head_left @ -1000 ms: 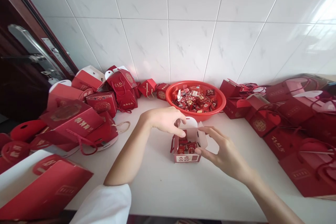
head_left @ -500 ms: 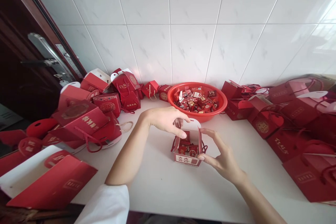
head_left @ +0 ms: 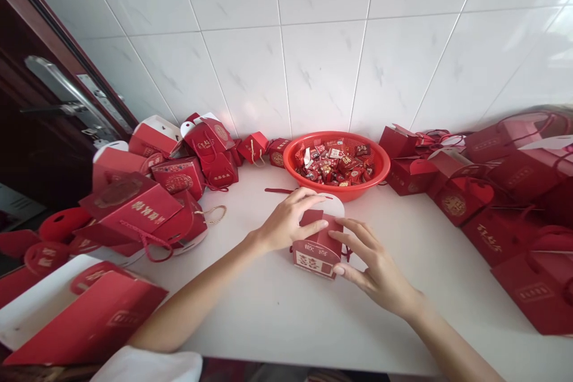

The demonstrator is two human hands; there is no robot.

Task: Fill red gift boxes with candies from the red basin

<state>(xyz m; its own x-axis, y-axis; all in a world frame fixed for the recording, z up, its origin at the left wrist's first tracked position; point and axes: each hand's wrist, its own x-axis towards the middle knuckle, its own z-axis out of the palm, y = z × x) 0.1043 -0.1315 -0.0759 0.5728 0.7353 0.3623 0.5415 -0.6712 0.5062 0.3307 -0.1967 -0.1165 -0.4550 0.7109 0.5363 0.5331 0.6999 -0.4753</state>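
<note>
From the head feed I log the small red box (head_left: 314,252) upright on the white table (head_left: 250,328), in front of the red basket (head_left: 341,193) of wrapped sweets (head_left: 335,162); red top panels folded inward, white rear flap raised. Left hand (head_left: 286,219): thumb and fingers half apart over the top; grip, I cannot tell. Right hand (head_left: 380,265): fingers spread wide at the right side, thumb by the front corner, no closed grasp.

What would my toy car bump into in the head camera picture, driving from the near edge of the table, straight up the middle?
From near to far: the small red box, then the red basket with little packets in it, then the white tiled wall.
</note>
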